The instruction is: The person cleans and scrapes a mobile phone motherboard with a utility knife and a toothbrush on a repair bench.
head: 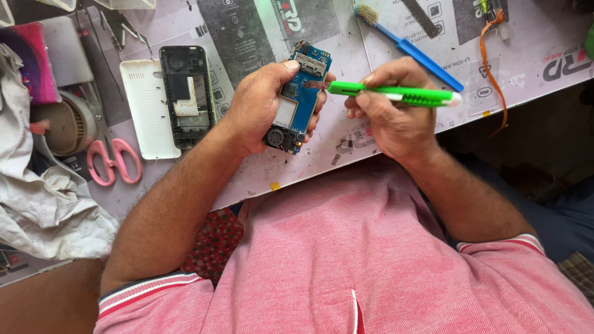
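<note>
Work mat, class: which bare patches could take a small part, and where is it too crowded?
Free: the mat near its front edge, below the circuit board in the left hand; also the stretch right of the blue brush, before the orange strip. Crowded: the left side, with white cover, black phone frame, pink scissors and cloth.

Illumination is bright, even and diffuse, consistent with daylight. Shadows are soft and short; a faint one lies under the left hand (pixel 266 108) toward 6 o'clock. The pale desk (pixel 383 37) surface shows no strong glare. Focus is sharp at centre. Mild wide-angle bending appears at the 9 and 3 o'clock edges.
</note>
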